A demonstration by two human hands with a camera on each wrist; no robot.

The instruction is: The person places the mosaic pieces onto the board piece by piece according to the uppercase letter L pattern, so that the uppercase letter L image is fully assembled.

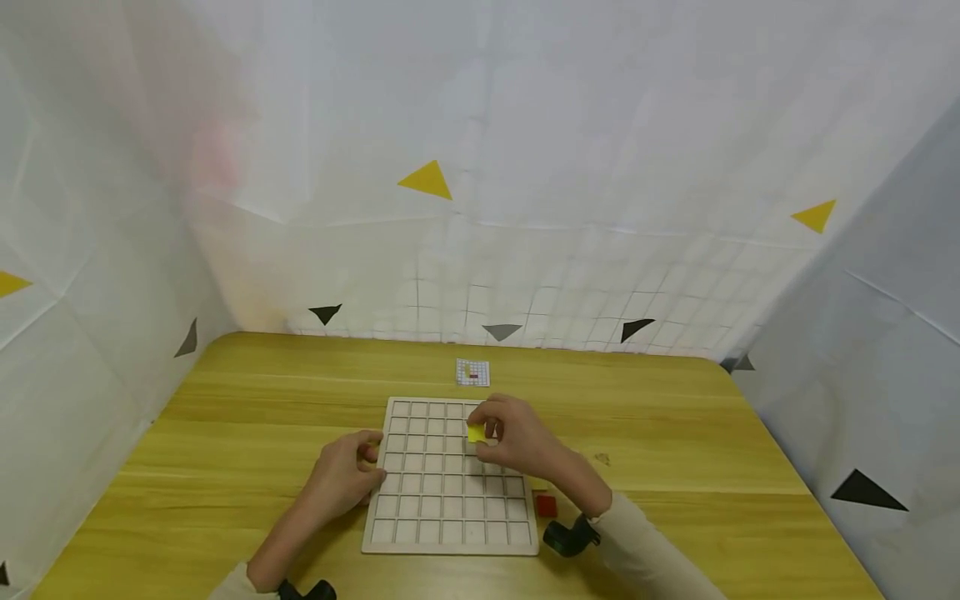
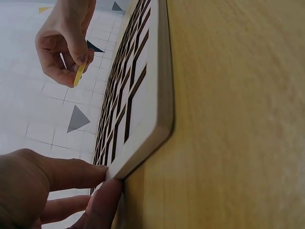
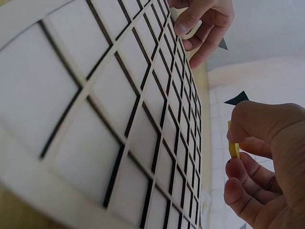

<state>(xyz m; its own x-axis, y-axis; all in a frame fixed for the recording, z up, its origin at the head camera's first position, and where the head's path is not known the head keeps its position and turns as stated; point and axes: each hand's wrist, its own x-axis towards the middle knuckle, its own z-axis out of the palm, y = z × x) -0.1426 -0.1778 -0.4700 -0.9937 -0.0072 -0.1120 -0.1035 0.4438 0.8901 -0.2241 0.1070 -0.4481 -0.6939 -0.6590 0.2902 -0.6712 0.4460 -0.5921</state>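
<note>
A pale wooden grid board (image 1: 420,507) with rows of square recesses lies on the table. My left hand (image 1: 343,477) is at its left edge; in the left wrist view the thumb and a finger (image 2: 78,172) pinch the rim near a corner. Above the far right part of the board, my right hand (image 1: 517,433) pinches a small flat yellow square tile (image 1: 476,433) between thumb and fingers. In the right wrist view the tile (image 3: 233,143) is seen edge-on, apart from the board. My right hand and forearm hide several cells.
A red square tile (image 1: 546,506) lies just right of the board, with part of a yellow tile (image 1: 538,483) behind it. Beyond the board's far edge is a small printed grid card (image 1: 472,372). White sheets (image 1: 555,125) enclose the wooden table (image 1: 645,417).
</note>
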